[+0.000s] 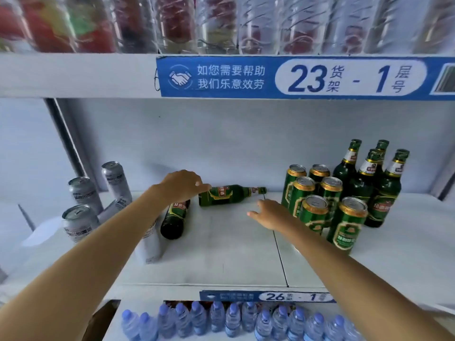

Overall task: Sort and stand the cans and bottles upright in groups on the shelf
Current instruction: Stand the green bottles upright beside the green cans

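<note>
A green beer bottle (230,194) lies on its side at the back of the white shelf (221,247), neck pointing right. My left hand (182,184) hovers open just left of its base, fingertips near it. My right hand (268,214) is open, a little in front of the bottle's neck, holding nothing. A second green bottle (175,219) lies below my left wrist. At the right, several green cans (315,205) and upright green bottles (369,178) stand grouped. Silver cans (81,205) stand at the left; one (115,207) leans, another (150,242) sits under my left forearm.
The shelf above carries clear packages (221,23) and a blue label strip (295,77). Below the shelf edge, rows of blue-capped water bottles (234,321) fill the lower level. A grey upright post (66,143) stands at the back left.
</note>
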